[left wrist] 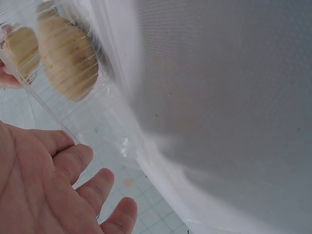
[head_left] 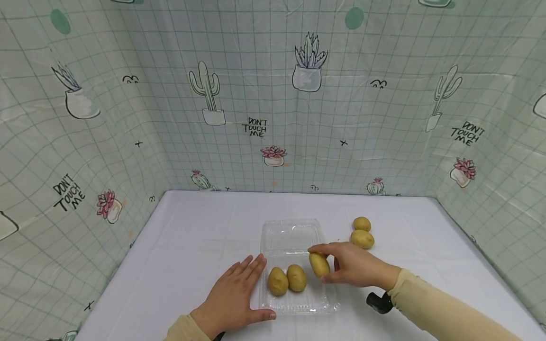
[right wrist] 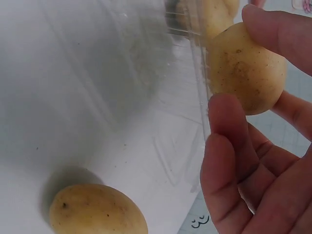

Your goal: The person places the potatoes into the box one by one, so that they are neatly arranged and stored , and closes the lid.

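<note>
A clear plastic clamshell box (head_left: pixel 313 303) lies with its lid (head_left: pixel 292 235) folded back, away from the person. Two potatoes, a left one (head_left: pixel 278 282) and a right one (head_left: pixel 296 278), sit side by side in its base. My right hand (head_left: pixel 356 265) pinches a third potato (head_left: pixel 319 265) between thumb and fingers over the base's right side; the right wrist view shows this potato (right wrist: pixel 247 70) close by the box wall. With fingers straight, my left hand (head_left: pixel 234 296) rests along the box's left edge. In the left wrist view its fingertips (left wrist: pixel 80 155) are right at the clear wall.
Two more potatoes, a far one (head_left: pixel 361 224) and a nearer one (head_left: pixel 362 239), lie on the white tabletop (head_left: pixel 204 237) to the right of the lid. A cactus-print cloth (head_left: pixel 273 94) stands around the table's back and sides.
</note>
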The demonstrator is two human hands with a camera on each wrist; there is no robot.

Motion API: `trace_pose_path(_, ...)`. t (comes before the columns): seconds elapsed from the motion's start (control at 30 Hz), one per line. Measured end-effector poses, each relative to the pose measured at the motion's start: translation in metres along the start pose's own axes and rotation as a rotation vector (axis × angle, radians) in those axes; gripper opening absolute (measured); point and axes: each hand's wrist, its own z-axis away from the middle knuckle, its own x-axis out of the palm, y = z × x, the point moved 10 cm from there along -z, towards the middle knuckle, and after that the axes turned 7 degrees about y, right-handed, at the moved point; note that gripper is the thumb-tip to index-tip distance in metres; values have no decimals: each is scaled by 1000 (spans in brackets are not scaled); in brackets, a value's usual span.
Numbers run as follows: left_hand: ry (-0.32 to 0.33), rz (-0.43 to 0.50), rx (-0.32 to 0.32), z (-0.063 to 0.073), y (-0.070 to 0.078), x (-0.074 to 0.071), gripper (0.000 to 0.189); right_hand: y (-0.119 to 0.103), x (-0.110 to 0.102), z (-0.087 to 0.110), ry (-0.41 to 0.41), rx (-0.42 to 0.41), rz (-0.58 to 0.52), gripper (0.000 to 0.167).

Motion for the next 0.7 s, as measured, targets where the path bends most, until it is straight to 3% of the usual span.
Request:
trace_pose_path(0.23, 9, -13, 10, 0, 1, -2, 110, -3, 11, 0, -22, 1, 204, 63)
trace_pose_path(0.7, 32, 4, 14, 0, 2, -3, 110, 0, 26, 2, 18, 7, 377, 64)
